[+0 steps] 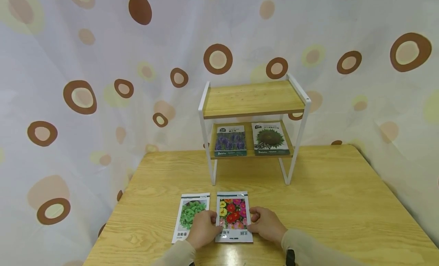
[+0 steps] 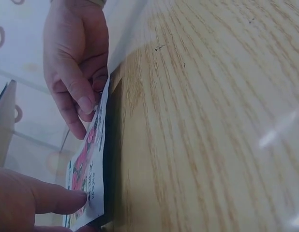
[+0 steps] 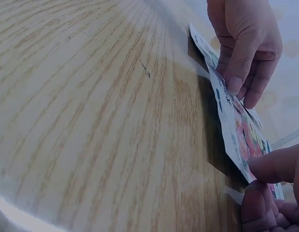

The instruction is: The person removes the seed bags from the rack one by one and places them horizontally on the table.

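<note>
A seed packet with red, yellow and pink flowers (image 1: 234, 212) lies in front of the small shelf, its front face up. My left hand (image 1: 203, 228) pinches its left edge, thumb on the printed face. On the opposite edge, my right hand (image 1: 268, 225) pinches the packet between thumb and curled fingers. In the right wrist view the flower packet (image 3: 241, 126) has its near edge raised slightly, casting a shadow on the wood. Just left of it is a green-leaf seed packet (image 1: 192, 212), partly covered by my left hand.
Behind the packets stands a two-tier shelf (image 1: 253, 100) with white metal legs. Its lower board carries a purple-flower packet (image 1: 230, 141) and a sunflower packet (image 1: 270, 138). The wooden table (image 1: 336, 205) reaches back to a dotted curtain (image 1: 247, 26).
</note>
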### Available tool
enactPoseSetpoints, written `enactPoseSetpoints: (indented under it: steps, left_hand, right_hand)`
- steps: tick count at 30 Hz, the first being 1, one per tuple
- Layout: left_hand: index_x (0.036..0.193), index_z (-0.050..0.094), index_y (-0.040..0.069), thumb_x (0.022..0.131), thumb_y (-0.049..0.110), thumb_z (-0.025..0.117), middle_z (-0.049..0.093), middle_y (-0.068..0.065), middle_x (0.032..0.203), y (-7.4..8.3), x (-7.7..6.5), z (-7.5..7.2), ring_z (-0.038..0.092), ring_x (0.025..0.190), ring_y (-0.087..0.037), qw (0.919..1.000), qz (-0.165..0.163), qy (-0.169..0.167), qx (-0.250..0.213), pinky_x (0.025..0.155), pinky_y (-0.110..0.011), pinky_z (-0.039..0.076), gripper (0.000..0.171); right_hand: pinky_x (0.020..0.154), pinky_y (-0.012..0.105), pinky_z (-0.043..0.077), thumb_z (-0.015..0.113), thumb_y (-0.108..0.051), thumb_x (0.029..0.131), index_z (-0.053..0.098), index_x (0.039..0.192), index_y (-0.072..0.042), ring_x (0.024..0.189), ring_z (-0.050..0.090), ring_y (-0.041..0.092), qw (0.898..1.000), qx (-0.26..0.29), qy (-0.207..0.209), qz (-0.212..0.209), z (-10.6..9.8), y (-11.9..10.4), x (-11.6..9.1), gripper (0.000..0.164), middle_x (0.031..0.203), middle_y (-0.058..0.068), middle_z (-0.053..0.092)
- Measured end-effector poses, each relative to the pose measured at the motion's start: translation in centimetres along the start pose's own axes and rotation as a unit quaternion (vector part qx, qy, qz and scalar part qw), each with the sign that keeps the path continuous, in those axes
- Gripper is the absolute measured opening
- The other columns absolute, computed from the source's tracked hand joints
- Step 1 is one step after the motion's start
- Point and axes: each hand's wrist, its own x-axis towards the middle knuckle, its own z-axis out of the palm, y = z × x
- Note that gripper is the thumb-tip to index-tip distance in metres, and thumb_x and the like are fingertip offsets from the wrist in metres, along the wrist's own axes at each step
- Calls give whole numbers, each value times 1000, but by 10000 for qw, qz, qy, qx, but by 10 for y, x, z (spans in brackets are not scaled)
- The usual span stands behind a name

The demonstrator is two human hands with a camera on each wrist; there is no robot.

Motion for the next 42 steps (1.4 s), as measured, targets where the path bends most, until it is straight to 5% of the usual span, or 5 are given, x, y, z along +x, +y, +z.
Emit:
enactPoseSetpoints:
  steps: [10,20,29,42]
  left_hand:
    - [91,68,-5,75,13,81,57,-1,74,-4,-1,2,50,69,-11,9998,60,170,8,68,-33,50,28]
    - [108,65,-11,74,14,83,62,-4,82,2,1,-2,56,72,-12,9995,40,305,-105,67,-33,52,46]
    - [111,63,-10,77,10,78,62,-8,89,7,4,-8,59,75,-12,9986,-54,286,-441,63,-26,51,42]
    - [110,66,-4,83,16,75,64,-10,91,11,15,-25,58,78,-15,9964,54,849,-51,66,-29,49,34]
  right_hand:
    - [69,32,46,80,-7,76,56,124,4,79,51,19,9998,210,9,32,0,0,-4,55,92,6,55]
    - [66,31,46,80,-7,76,54,127,5,77,51,18,9990,447,-2,50,-1,3,-4,58,93,7,55]
    - [66,30,46,79,-9,78,52,128,5,78,51,18,9990,426,-160,-33,-4,3,-1,59,93,7,54]
    - [66,28,47,80,-13,78,51,130,6,78,53,17,9981,552,-148,-230,-5,8,-4,62,94,7,55]
